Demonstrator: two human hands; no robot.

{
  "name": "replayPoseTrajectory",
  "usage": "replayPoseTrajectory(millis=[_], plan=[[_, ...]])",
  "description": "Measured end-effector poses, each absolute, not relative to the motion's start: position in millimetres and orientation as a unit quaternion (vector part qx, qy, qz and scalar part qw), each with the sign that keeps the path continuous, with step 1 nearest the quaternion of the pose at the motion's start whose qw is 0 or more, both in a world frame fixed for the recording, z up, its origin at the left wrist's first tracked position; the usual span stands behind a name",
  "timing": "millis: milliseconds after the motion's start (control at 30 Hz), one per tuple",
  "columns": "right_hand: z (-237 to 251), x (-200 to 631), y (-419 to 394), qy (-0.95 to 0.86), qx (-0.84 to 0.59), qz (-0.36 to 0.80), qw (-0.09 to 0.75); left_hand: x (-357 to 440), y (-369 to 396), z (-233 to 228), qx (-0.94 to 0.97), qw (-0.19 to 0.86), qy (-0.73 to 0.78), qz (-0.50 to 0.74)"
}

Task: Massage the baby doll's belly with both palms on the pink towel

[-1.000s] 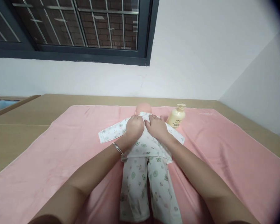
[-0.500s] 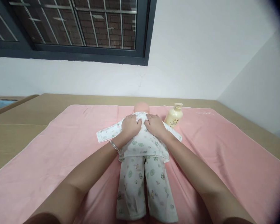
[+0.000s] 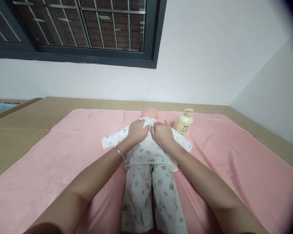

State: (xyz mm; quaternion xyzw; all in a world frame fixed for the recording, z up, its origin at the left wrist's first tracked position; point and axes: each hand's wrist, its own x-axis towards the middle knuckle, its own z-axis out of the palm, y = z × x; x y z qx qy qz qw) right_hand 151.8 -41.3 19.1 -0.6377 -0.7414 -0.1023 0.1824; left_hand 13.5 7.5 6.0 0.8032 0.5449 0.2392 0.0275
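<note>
Fingers (image 3: 139, 125) of the left hand (image 3: 136, 131) are curling over the collar of the baby doll (image 3: 148, 113), bunching the printed white top (image 3: 148, 149) near the neck; fingers of the right hand (image 3: 162, 134) are lying bent on the same cloth, touching the left ones, pressing rather than clearly pinching. A silver bangle (image 3: 119, 152) is sitting on the left wrist. The doll is lying face up in the middle of the pink towel (image 3: 63, 156) spread over the wooden counter (image 3: 19, 136), legs in matching trousers (image 3: 148, 195) pointing at the camera. Just right of the head, a cream pump bottle (image 3: 184, 122) is standing upright; its label print is too small to read.
</note>
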Motion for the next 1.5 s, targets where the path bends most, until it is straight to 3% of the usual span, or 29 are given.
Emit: replayPoseTrajectory(millis=[233, 433, 800, 1067, 1367, 1500], plan=[[12.2, 162.1, -23.6, -0.732, -0.647, 0.009, 0.213, 15.4, 7.5, 1.5, 0.79, 0.04, 0.554, 0.258], [11.7, 161.0, -26.1, -0.728, -0.651, 0.014, 0.214, 15.9, 6.1, -1.7, 0.784, 0.044, 0.548, 0.289], [21.2, 163.4, -25.3, -0.715, -0.674, 0.027, 0.185, 15.4, -7.6, -2.4, 0.809, -0.067, 0.485, 0.324], [24.2, 166.6, -24.3, -0.718, -0.667, 0.048, 0.191, 17.0, -8.7, -1.0, 0.787, -0.041, 0.516, 0.334], [20.7, 158.4, -36.3, -0.749, -0.625, -0.058, 0.21, 13.4, 4.6, -1.1, 0.793, 0.033, 0.529, 0.299], [20.1, 155.1, -34.9, -0.745, -0.634, -0.051, 0.204, 14.0, 4.1, -1.7, 0.795, 0.028, 0.532, 0.289]])
